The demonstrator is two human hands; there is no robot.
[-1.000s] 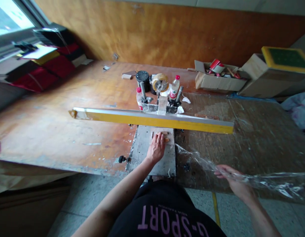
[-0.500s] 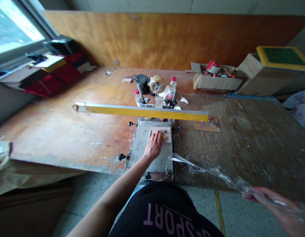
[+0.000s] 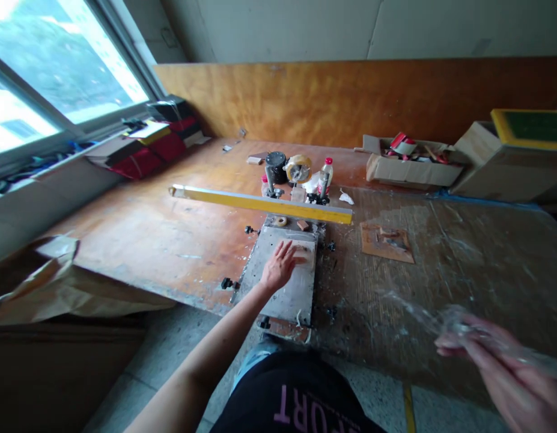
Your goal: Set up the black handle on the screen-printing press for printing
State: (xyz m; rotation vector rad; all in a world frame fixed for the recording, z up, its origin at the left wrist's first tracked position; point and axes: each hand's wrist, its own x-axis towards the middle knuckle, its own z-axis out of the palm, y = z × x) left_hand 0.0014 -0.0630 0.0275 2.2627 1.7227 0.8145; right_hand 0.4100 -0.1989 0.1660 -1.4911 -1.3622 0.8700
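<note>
My left hand (image 3: pixel 278 269) is over the grey metal plate (image 3: pixel 265 300), its fingers spread above a thin, pale square piece (image 3: pixel 307 255). Nothing shows in its grasp. At the lower right my right hand (image 3: pixel 490 352) is closed on crumpled clear plastic film (image 3: pixel 458 319), whose thin end trails left over the dark part of the table. Across the far end of the metal plate lies a long yellow bar (image 3: pixel 255 204). A small wooden block (image 3: pixel 302 225) and a ring (image 3: pixel 280 221) sit just in front of the bar.
Behind the bar stand a black pot (image 3: pixel 276 167), a tape roll (image 3: pixel 298 169) and a red-capped bottle (image 3: pixel 327 173). Black knobs (image 3: pixel 227 283) stick out beside the plate. A stained brown board (image 3: pixel 387 243) and an open carton (image 3: pixel 413 169) are on the right.
The left hand's fingers have spread and lifted from the pale piece. The film's loose end has moved right, off the metal plate. The bar's right end has shifted left, and the view has tilted up.
</note>
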